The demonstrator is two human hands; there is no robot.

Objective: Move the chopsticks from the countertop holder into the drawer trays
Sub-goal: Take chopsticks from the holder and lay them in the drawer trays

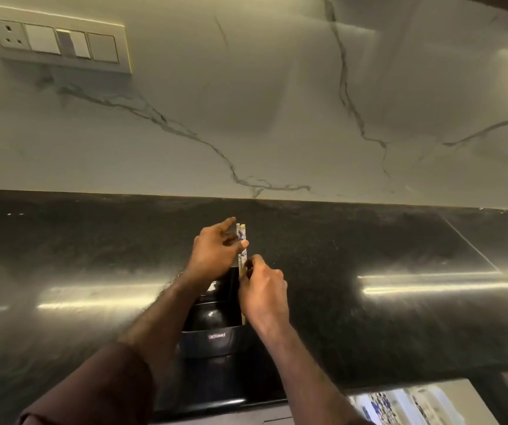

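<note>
— What is the big dark thing?

— A black countertop, shiny, with long streaks of light on it (one at the left, one at the right). Its far edge meets the wall.

— What sits on it?

— Just one dark holder, standing in the middle, closer to the near edge. It has a small label on its near side.

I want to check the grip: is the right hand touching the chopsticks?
Touching. The head view shows the right hand pinching the chopsticks with its fingertips, just above the black holder.
</note>
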